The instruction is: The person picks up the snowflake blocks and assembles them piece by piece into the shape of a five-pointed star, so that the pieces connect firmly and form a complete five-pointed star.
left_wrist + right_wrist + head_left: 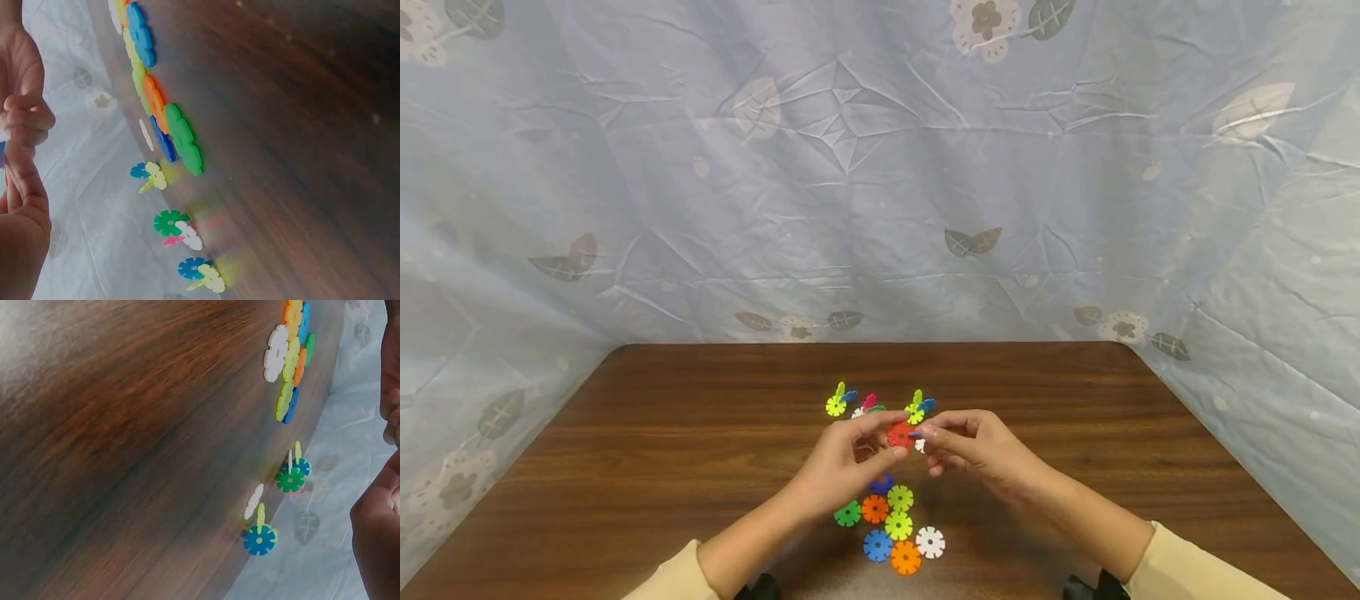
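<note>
In the head view my left hand (846,458) pinches a red notched plastic disc (900,436) between thumb and fingers, its flat face turned toward me. My right hand (977,448) comes in from the other side. It pinches a blue disc (916,435), seen edge-on, against the right side of the red one. Both hands are raised over the table, fingertips close together. At the edges of the wrist views the left hand (25,181) and the right hand (378,519) show only in part, and the discs in them are mostly hidden.
Three joined disc clusters stand beyond my hands: a yellow-blue one (837,405), a white-green-pink one (178,230) and another yellow-blue one (260,539). Nearer me lie several loose discs, among them green (847,513), orange (906,558) and white (931,542). A patterned curtain (850,208) surrounds the wooden table (700,433).
</note>
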The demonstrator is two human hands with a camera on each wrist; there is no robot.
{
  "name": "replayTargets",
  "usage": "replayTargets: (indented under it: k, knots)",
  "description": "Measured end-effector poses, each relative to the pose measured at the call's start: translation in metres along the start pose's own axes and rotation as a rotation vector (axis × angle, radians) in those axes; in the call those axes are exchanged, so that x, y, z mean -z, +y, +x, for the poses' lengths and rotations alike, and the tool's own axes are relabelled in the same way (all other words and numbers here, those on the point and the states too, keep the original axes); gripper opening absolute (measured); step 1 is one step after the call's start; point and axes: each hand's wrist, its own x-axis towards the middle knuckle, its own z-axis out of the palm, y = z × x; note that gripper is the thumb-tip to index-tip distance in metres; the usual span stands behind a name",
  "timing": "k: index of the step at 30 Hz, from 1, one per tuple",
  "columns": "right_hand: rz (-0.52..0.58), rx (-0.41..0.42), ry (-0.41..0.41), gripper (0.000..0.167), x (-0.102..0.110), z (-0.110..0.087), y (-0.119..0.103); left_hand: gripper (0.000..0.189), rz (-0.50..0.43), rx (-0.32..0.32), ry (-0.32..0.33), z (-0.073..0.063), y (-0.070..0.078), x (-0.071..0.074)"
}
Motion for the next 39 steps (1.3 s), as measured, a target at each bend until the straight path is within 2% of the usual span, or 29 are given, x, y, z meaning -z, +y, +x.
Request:
replayTargets:
  k: [3, 7, 8, 10, 13, 15, 17, 20, 24, 29, 34, 39]
  knots:
    - [0.019, -0.029, -0.007, 0.018, 0.001, 0.000, -0.002, 0.039, 0.029, -0.014, -0.004, 0.000, 0.000, 0.001]
    - [-0.033, -0.031, -0.009, 0.028, 0.005, 0.000, 0.000, 0.036, -0.007, -0.001, 0.016, 0.001, -0.002, 0.003]
    - [-0.082, -0.012, -0.014, 0.030, 0.006, 0.000, 0.001, 0.036, -0.030, 0.011, 0.024, 0.001, -0.003, 0.003]
    - [-0.246, 0.047, -0.057, 0.032, 0.010, -0.003, 0.005, 0.036, -0.083, 0.048, 0.049, 0.002, -0.004, 0.004]
    - [-0.539, 0.137, -0.163, 0.029, 0.014, -0.011, 0.013, 0.036, -0.155, 0.110, 0.092, 0.003, -0.004, 0.006]
    - [-0.697, 0.180, -0.254, 0.027, 0.014, -0.017, 0.019, 0.037, -0.184, 0.148, 0.120, 0.003, -0.004, 0.007]
    - [-0.800, 0.189, -0.318, 0.028, 0.012, -0.022, 0.024, 0.038, -0.208, 0.177, 0.142, 0.003, -0.002, 0.008]
    - [-0.897, 0.194, -0.354, 0.029, 0.007, -0.027, 0.029, 0.038, -0.239, 0.218, 0.165, 0.004, -0.001, 0.008]
    - [-0.945, 0.179, -0.357, 0.026, 0.002, -0.027, 0.031, 0.037, -0.274, 0.239, 0.170, 0.003, -0.001, 0.007]
    - [-0.938, 0.176, -0.319, 0.021, 0.002, -0.026, 0.031, 0.037, -0.296, 0.254, 0.164, 0.002, -0.001, 0.005]
    - [-0.842, 0.245, -0.205, 0.016, 0.004, -0.021, 0.030, 0.035, -0.308, 0.276, 0.158, 0.000, 0.000, 0.001]
    - [-0.790, 0.293, -0.044, 0.017, 0.004, -0.014, 0.025, 0.031, -0.300, 0.283, 0.130, -0.001, 0.000, -0.003]
